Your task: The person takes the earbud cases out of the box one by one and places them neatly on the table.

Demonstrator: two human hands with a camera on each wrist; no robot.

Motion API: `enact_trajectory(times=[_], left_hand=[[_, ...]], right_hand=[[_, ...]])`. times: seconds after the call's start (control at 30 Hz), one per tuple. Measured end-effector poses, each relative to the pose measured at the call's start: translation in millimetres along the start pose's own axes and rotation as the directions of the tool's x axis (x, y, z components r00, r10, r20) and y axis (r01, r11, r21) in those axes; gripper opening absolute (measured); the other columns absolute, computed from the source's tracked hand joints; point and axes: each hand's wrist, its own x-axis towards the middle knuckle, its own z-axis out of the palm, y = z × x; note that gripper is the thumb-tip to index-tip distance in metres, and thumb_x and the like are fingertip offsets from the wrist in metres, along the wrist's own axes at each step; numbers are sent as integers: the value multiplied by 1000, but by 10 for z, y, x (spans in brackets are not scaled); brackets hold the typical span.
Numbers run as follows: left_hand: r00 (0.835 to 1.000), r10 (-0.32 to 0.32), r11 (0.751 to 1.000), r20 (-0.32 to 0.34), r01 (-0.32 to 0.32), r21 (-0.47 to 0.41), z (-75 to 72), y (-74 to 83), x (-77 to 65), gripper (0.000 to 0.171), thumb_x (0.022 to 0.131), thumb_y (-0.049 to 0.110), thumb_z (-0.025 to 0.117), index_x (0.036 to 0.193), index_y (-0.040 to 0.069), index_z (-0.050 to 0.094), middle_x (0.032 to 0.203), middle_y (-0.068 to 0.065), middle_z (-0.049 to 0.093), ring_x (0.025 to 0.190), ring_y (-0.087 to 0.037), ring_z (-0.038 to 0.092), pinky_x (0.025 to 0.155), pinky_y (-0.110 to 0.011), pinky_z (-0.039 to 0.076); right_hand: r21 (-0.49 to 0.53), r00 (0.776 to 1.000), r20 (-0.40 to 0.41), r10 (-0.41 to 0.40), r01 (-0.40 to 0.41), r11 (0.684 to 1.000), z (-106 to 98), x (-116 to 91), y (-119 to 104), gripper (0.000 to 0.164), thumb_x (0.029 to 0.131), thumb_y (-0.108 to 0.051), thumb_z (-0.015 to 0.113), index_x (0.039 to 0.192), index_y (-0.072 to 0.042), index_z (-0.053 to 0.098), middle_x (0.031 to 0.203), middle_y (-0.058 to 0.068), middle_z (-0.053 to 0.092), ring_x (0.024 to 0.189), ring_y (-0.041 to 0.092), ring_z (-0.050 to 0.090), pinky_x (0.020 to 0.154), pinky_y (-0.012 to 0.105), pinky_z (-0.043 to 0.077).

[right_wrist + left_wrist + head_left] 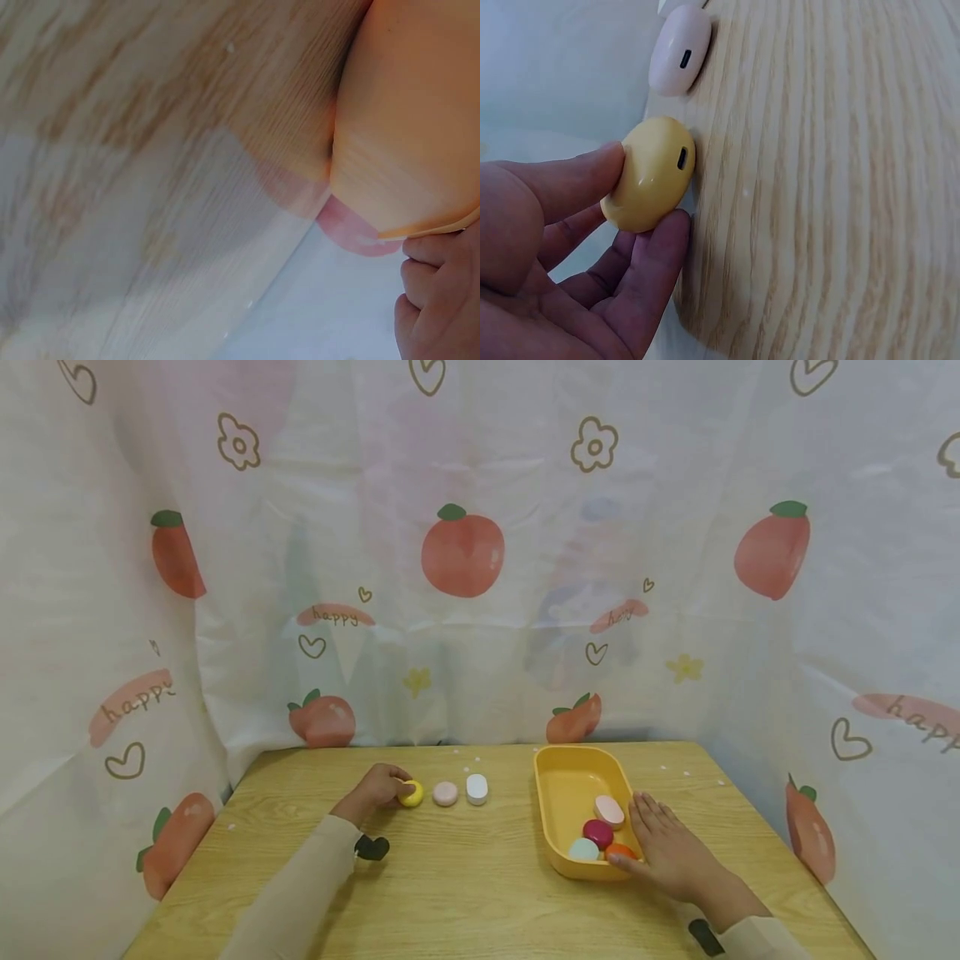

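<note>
Left hand [562, 300] pinches yellow pod [649, 176] | dark slot [682, 158]: left-wrist view only | right hand [671, 852]: fingers straight against tray [539, 793]

A white curtain [510, 443] with red fruit [462, 557] and 2 yellow flowers [684, 668] hangs behind a wood-grain table [465, 893].

The yellow case [652, 174] is uniformly coloured, with a dark slot [682, 158]. The pale pink case [445, 794] and the white case [477, 789] are plain on top. The tray [566, 777] is solid orange-yellow. Its contents are a light pink item [609, 811], a crimson item [597, 834], a pale mint item [583, 850] and an orange item [621, 852]. The worktop [450, 893] has light yellow-brown wood grain. The sleeves [300, 885] are beige. The curtain [510, 468] is white, printed with red fruits [462, 556], green leaves [452, 512] and yellow flowers [685, 668].
</note>
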Motion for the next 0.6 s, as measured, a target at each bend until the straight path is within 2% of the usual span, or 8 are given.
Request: enact_trajectory(times=[0.3,0.6], left_hand=[[1000,15,998,9,-16,54,23,-10,26,27,90,7,70,113,-6,65,104,-14,64,84,-21,63,66,-31,57],[999,36,992,-8,-34,120,37,10,-6,27,90,6,69,113,-8,66,102,-13,65,82,-19,63,66,-30,57]], right_hand=[[-9,1000,0,9,-9,1000,16,5,4,95,92,-65,49,145,12,32,154,27,23,142,43,15,114,58,15],[-4,1000,-8,8,-8,1000,26,8,14,95,92,-65,50,145,12,32,154,27,23,142,43,16,114,57,15]])
